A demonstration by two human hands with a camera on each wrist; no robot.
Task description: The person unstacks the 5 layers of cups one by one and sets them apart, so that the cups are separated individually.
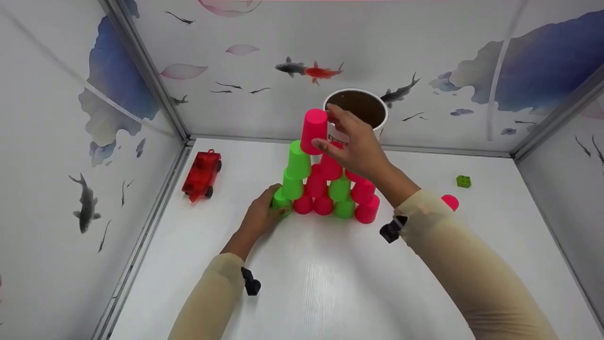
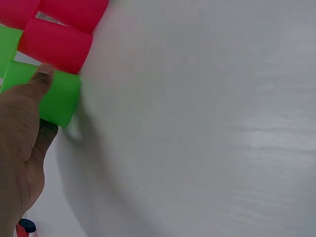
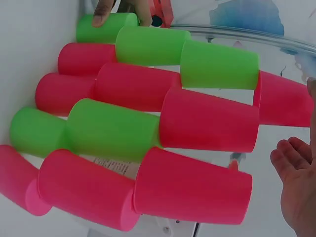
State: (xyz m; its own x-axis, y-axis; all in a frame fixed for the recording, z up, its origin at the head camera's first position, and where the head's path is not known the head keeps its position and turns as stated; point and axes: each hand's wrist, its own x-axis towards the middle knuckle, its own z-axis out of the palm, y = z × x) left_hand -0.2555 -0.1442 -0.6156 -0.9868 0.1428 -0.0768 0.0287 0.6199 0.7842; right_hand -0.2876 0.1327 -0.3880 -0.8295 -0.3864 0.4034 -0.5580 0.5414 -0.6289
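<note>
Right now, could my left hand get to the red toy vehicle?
Probably yes: nothing visible stands between your left hand and the red toy vehicle, though that hand holds a green cup.

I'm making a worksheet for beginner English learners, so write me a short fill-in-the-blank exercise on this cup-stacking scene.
1. The cup in the left hand is coloured ____.
2. The pink cup beside the right hand sits at the ____ of the stack.
3. The bottom row contains ____ cups.
4. The red toy vehicle stands on the person's ____ side of the stack.

Missing words: green; top; five; left.
</note>
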